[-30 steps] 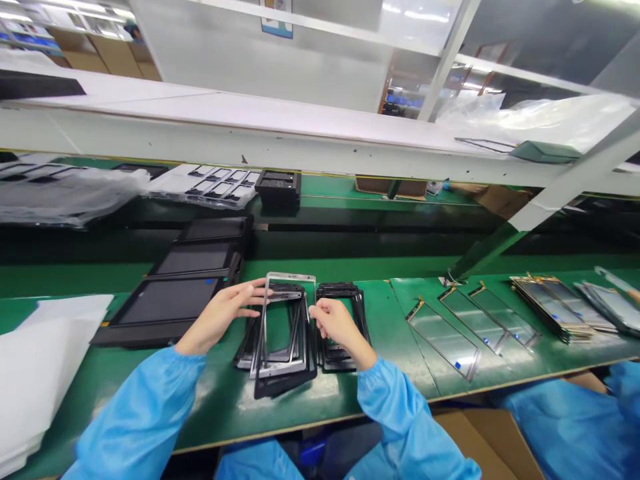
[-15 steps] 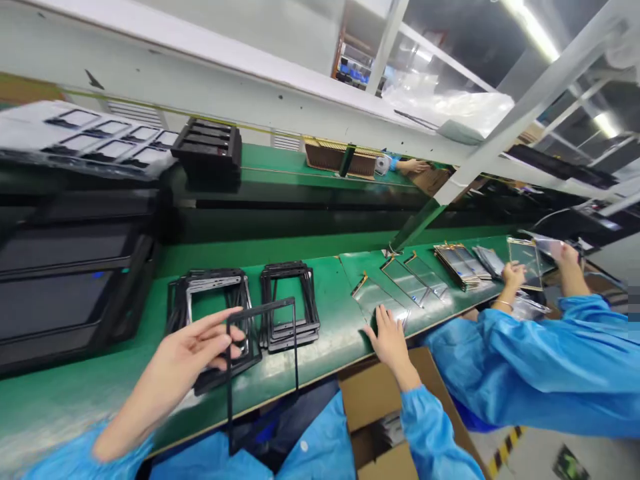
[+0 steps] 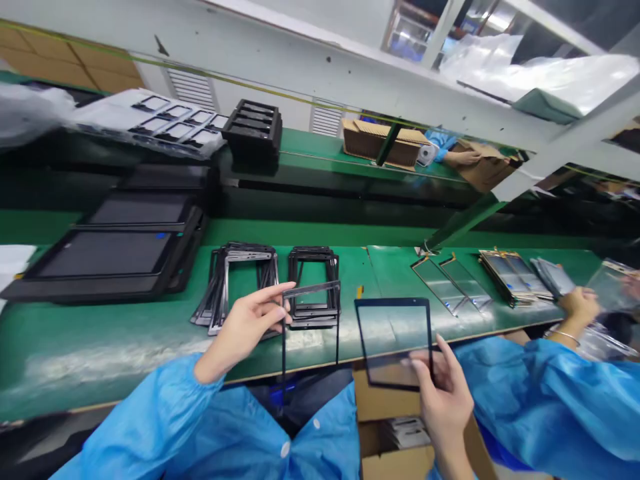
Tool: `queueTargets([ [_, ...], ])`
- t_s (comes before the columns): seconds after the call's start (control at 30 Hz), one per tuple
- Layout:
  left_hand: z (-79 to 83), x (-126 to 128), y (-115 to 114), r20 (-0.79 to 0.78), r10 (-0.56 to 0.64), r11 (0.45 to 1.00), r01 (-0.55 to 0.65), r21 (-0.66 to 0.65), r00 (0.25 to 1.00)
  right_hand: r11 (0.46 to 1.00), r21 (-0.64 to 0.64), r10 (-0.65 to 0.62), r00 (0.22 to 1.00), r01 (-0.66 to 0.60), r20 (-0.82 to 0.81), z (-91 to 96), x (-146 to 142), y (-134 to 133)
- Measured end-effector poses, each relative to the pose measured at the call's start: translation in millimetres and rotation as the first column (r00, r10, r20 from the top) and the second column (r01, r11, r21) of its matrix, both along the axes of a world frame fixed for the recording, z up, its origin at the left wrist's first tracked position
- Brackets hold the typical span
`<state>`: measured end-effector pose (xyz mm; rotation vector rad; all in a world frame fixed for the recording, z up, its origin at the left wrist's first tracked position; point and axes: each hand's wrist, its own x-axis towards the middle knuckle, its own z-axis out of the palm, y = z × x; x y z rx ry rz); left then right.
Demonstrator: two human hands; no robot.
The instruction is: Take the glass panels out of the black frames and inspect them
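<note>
My left hand point(image 3: 247, 325) pinches the top corner of a thin black frame point(image 3: 311, 320), which hangs upright over the front edge of the green bench point(image 3: 100, 340). My right hand point(image 3: 443, 393) grips the lower edge of a clear glass panel point(image 3: 395, 340) with a black border, lifted off the bench and tilted toward me. Behind the frame lie two stacks of frames point(image 3: 240, 283) point(image 3: 314, 283). More glass panels point(image 3: 447, 283) lie flat to the right.
Dark trays point(image 3: 107, 257) lie at the left. A black box stack point(image 3: 254, 130) and a cardboard box point(image 3: 375, 140) stand on the far bench. A co-worker in a blue sleeve point(image 3: 550, 393) handles panels at the right beside a panel stack point(image 3: 510, 273). An open carton point(image 3: 400, 440) sits below.
My right hand has picked a glass panel up from the bench and brought it toward me. My left hand still holds the black frame, shifted slightly right. The view swung left.
</note>
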<state>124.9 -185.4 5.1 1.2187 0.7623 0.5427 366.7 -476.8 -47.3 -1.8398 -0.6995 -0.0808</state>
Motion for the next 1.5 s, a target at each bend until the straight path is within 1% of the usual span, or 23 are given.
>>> queueTargets([
  [0.03, 1.0, 0, -3, 0.017, -0.009, 1.0, 0.009, 0.008, 1.0, 0.994, 0.087, 0.081, 0.986, -0.069, -0.146, 4.7, -13, 11],
  [0.1, 3.5, 0, -8, 0.05, -0.019, 1.0, 0.018, 0.021, 0.999, 0.96, 0.214, 0.249, 0.891, -0.177, -0.379, 5.8, -41, 33],
  [0.17, 7.0, -1, -13, 0.069, -0.019, 0.999, 0.016, 0.031, 0.997, 0.927, 0.304, 0.352, 0.787, -0.219, -0.507, -1.9, -64, 50],
  [0.2, 8.9, -1, -15, 0.071, -0.015, 0.999, 0.013, 0.035, 0.997, 0.916, 0.333, 0.381, 0.749, -0.224, -0.542, -7.5, -72, 56],
  [0.27, 12.3, -3, -18, 0.069, -0.002, 0.999, -0.001, 0.039, 0.998, 0.902, 0.366, 0.413, 0.7, -0.228, -0.583, -18.3, -84, 63],
  [0.33, 14.6, -5, -20, 0.073, 0.024, 0.999, -0.027, 0.041, 0.997, 0.897, 0.378, 0.427, 0.666, -0.228, -0.612, -25.8, -90, 66],
  [0.43, 15.8, -8, -21, 0.09, 0.057, 0.997, -0.061, 0.039, 0.994, 0.898, 0.378, 0.429, 0.629, -0.223, -0.648, -30.6, -93, 66],
  [0.5, 16.4, -10, -22, 0.101, 0.059, 0.997, -0.063, 0.041, 0.993, 0.899, 0.38, 0.428, 0.62, -0.217, -0.658, -31.5, -95, 66],
  [0.6, 17.5, -12, -25, 0.103, 0.062, 0.994, -0.071, 0.078, 0.993, 0.899, 0.383, 0.427, 0.623, -0.213, -0.655, -30.2, -97, 66],
  [0.73, 18.0, -14, -28, 0.089, 0.052, 0.992, -0.061, 0.108, 0.995, 0.915, 0.355, 0.39, 0.654, -0.194, -0.648, -20.8, -99, 66],
  [0.87, 16.0, -15, -31, 0.082, 0.022, 0.999, -0.026, 0.046, 0.996, 0.929, 0.326, 0.355, 0.679, -0.177, -0.643, -8.1, -102, 67],
  [1.0, 12.2, -15, -32, 0.097, 0.016, 0.999, -0.012, -0.043, 0.995, 0.948, 0.274, 0.307, 0.691, -0.161, -0.654, -1.5, -107, 66],
  [1.17, 6.9, -15, -33, 0.117, 0.01, 0.996, 0.001, -0.092, 0.993, 0.963, 0.227, 0.264, 0.691, -0.148, -0.673, 7.7, -111, 64],
  [1.27, 3.8, -14, -33, 0.125, 0.0, 0.992, 0.015, -0.122, 0.992, 0.966, 0.201, 0.259, 0.684, -0.165, -0.682, 14.1, -110, 64],
  [1.4, 0.3, -11, -33, 0.132, 0.002, 0.988, 0.019, -0.155, 0.991, 0.969, 0.179, 0.245, 0.671, -0.167, -0.7, 16.3, -109, 65],
  [1.5, -1.7, -10, -33, 0.137, 0.01, 0.988, 0.011, -0.153, 0.991, 0.974, 0.167, 0.228, 0.677, -0.155, -0.7, 16.1, -109, 67],
])
